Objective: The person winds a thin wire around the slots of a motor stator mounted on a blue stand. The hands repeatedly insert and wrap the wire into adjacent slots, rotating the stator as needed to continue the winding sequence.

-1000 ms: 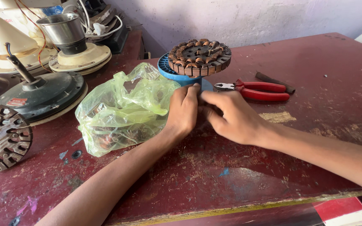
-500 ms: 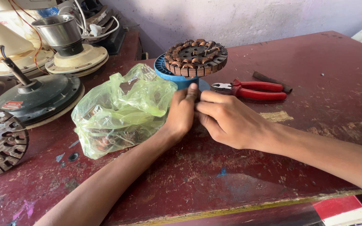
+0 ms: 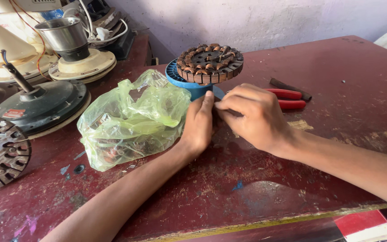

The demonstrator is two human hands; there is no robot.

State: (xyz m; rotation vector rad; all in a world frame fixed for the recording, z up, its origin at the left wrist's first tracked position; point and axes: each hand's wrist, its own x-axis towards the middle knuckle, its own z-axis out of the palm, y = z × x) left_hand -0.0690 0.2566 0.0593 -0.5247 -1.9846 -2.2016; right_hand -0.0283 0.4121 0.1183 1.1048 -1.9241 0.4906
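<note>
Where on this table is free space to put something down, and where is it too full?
Free: the table right of the pliers, and the near strip in front of both hands, left hand and right hand. Crowded: the left side, with the green bag, motor housing and stator.

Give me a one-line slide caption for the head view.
Left hand and right hand meet fingertip to fingertip before a wound stator on a blue stand, beside a green plastic bag.

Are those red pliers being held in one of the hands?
No, the red pliers lie on the table behind the right hand, untouched.
</note>
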